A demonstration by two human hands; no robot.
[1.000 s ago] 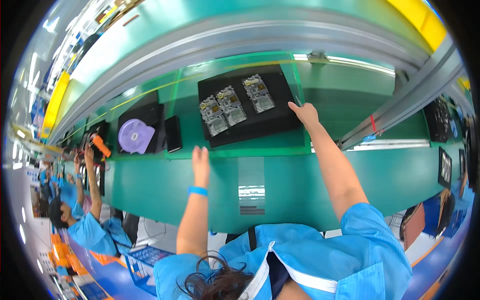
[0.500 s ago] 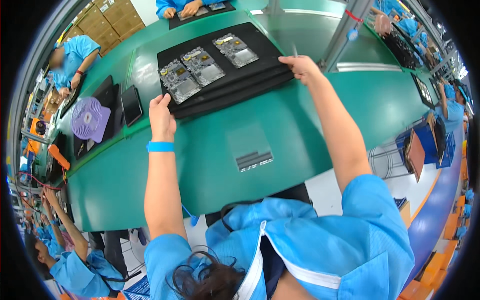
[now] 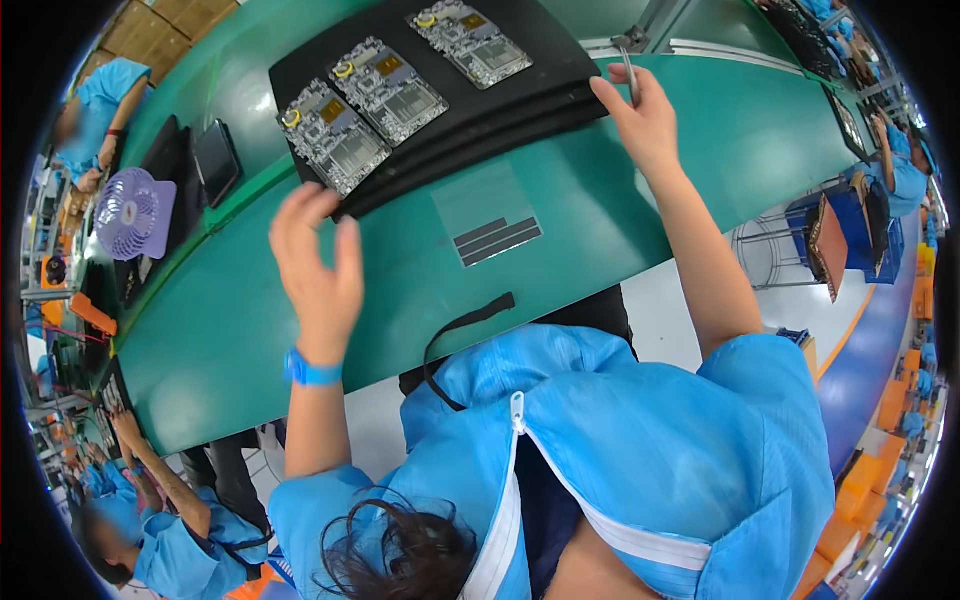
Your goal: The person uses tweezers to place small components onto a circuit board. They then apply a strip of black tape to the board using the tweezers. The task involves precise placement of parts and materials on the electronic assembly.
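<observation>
- Head view looks down on my two bare hands over a green worktop (image 3: 620, 230).
- My left hand (image 3: 315, 255) is open, fingers spread, holding nothing, hovering just beside the near left corner of a stack of black trays (image 3: 480, 105).
- My right hand (image 3: 640, 110) is closed on a thin metal tool (image 3: 631, 78), touching the stack's right corner.
- Three circuit boards (image 3: 388, 90) lie in a row on the top tray, at the far side of the worktop.
- A small purple fan (image 3: 128, 212) stands to the left.
</observation>
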